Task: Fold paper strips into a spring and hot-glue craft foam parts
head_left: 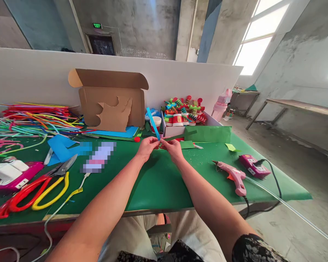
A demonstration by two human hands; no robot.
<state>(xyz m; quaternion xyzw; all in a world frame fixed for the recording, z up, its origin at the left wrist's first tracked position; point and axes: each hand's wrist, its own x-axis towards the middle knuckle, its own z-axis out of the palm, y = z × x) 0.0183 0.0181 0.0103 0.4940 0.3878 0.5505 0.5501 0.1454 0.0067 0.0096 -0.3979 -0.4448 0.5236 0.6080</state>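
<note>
My left hand [147,148] and my right hand [174,148] meet above the middle of the table, both closed in a pinch. A blue paper strip [153,123] rises up and to the left from between the fingertips. A dark green paper strip [182,135] runs off to the right from the same place. The two strips come together at their ends, under my fingers; whether they are stuck there I cannot tell. Behind the hands stand white paper cups [156,122] and a box holding several red and green paper-cup crafts [177,119].
A pink glue gun [233,175] lies right, its long glue stick [289,209] passing the table edge, near a magenta power strip [253,166]. On the left are red-and-yellow-handled scissors [41,189], blue paper [61,148], pipe cleaners [38,116] and an open cardboard box [112,85].
</note>
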